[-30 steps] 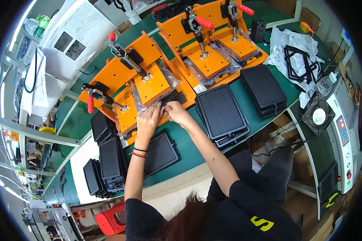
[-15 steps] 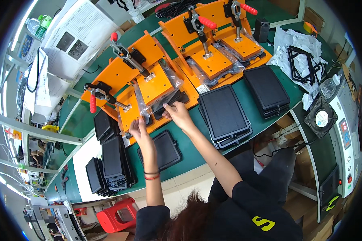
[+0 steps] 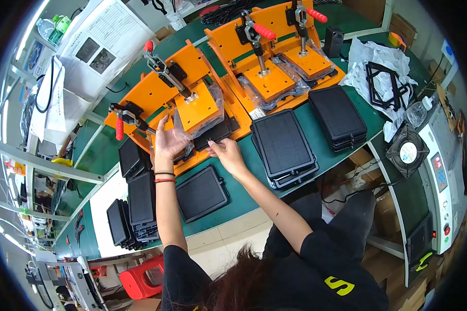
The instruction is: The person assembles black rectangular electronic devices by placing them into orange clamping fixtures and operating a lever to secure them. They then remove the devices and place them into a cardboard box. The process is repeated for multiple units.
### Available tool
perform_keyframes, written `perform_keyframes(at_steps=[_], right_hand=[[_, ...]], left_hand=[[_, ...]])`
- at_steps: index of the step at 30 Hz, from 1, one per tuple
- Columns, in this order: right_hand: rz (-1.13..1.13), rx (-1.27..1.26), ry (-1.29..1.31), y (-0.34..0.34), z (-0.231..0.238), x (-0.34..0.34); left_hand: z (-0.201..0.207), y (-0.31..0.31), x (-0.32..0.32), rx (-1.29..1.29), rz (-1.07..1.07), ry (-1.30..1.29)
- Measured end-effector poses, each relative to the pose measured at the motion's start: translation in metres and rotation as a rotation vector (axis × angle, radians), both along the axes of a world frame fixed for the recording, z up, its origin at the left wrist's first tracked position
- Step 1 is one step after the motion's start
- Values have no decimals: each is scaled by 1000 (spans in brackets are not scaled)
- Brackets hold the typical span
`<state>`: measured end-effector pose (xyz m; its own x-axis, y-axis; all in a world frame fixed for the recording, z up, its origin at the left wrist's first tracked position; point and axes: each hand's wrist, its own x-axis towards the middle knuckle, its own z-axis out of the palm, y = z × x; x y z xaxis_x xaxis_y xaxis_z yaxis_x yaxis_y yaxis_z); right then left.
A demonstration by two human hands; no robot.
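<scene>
Orange metal stood at twelve o'clock of the two hands, a clamp stand (image 3: 140,116) with red handles (image 3: 119,129); the left hand (image 3: 170,142) was at its near side with palm bared and fingers spread, their tips toward twelve, though whether it touched the clear plastic (image 3: 219,106) there could not be told; the right hand (image 3: 225,154) had its thumb and fingers drawn close together, just beside a black panel (image 3: 213,132), and whether they pinched anything could not be told; that panel lay at the right hand's eleven o'clock, partly under an orange plate (image 3: 196,110); at its seven o'clock a loose panel (image 3: 202,194) lay flat on the green bench (image 3: 377,122); a stack of panels (image 3: 284,144) stood at its three o'clock, another stack (image 3: 338,115) beyond at two; a second clamp stand (image 3: 264,83) stood at its one o'clock.
</scene>
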<state>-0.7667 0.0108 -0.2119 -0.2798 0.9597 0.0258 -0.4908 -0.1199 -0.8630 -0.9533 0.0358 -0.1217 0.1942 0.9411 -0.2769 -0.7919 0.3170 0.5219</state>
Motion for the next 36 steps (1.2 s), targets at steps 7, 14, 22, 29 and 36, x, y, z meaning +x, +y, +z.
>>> perform_keyframes(at_steps=[7, 14, 22, 29, 36], right_hand=[[-60, -10, -32, -28, -11, -2], [69, -20, -5, -106, -10, 38], [148, 13, 5, -103, 2, 63], [262, -63, 39, -110, 32, 99], [432, -83, -11, -143, 70, 151]], left_hand=[[-21, 25, 24, 66, 211, 126], [-28, 42, 29, 220, 279, 109], [-29, 44, 7, 104, 217, 246], [37, -13, 21, 400, 700, 1998], [147, 79, 47, 621, 640, 1444]])
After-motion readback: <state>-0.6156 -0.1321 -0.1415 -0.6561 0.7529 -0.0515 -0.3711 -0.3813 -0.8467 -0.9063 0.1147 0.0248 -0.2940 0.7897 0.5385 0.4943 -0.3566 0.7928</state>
